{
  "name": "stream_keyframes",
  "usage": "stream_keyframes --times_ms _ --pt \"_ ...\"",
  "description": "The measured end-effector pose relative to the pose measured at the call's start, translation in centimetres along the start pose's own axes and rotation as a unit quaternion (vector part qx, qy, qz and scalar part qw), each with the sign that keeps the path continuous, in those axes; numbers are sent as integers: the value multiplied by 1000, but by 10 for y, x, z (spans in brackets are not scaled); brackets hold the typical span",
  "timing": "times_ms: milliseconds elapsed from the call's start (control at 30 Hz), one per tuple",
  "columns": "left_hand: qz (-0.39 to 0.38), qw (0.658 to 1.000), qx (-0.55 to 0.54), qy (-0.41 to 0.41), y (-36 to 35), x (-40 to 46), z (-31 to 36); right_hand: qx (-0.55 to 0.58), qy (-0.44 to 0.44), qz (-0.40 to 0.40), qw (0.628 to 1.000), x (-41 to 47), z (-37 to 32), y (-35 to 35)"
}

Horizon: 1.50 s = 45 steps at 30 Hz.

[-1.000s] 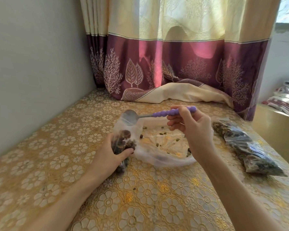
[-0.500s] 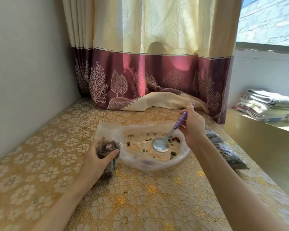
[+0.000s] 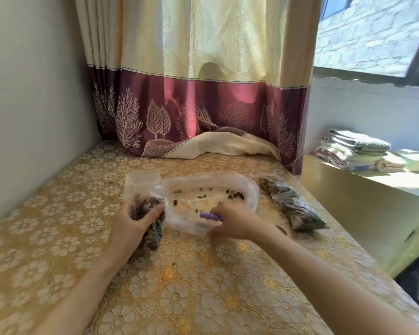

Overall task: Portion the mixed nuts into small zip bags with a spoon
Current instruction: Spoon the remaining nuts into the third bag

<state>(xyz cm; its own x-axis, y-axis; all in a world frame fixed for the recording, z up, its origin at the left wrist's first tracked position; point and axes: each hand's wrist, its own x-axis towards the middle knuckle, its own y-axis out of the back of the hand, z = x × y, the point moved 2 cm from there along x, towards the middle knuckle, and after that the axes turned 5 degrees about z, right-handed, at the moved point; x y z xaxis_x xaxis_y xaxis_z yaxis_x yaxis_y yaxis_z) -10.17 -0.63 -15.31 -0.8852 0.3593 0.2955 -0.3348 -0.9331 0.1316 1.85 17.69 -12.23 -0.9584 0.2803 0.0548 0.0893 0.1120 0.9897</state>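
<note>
Few nuts (image 3: 235,195) remain in the limp big bag (image 3: 249,189) beyond the right hand (image 3: 230,222), apparently pinching the spoon's handle (image 3: 209,216); left hand (image 3: 131,226) grips the floppy zip bag (image 3: 146,204) mid-body.

On the table (image 3: 58,238), the large open bag (image 3: 248,189) lies in the middle with a few nuts (image 3: 235,195) scattered in it, mostly toward its far right. Touching its left side is the small zip bag (image 3: 143,189) of nuts, held upright by the left hand (image 3: 131,226), while the right hand (image 3: 232,222) rests at the big bag's near edge holding the spoon handle (image 3: 209,216). To the right of the big bag lie filled zip bags (image 3: 293,209); behind everything the curtain (image 3: 203,105) rests on the table, and folded towels (image 3: 353,151) lie on a ledge at far right.
</note>
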Motion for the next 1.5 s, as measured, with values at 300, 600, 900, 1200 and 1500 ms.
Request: stream_keyframes --times_ms 300,600,900,1200,1500 --pt "9 999 -36 -18 0 0 12 -19 42 24 999 -27 -15 -1" --pt "-21 996 -63 -55 -3 -9 28 297 21 22 954 -45 -11 45" --pt "-36 996 -73 -23 2 -2 22 569 -182 255 760 -29 30 43" --pt "-23 995 -86 44 12 10 -3 580 -156 204 773 -13 5 5" --pt "-34 994 -85 55 8 12 -13 599 -148 261 743 2 -17 -11"
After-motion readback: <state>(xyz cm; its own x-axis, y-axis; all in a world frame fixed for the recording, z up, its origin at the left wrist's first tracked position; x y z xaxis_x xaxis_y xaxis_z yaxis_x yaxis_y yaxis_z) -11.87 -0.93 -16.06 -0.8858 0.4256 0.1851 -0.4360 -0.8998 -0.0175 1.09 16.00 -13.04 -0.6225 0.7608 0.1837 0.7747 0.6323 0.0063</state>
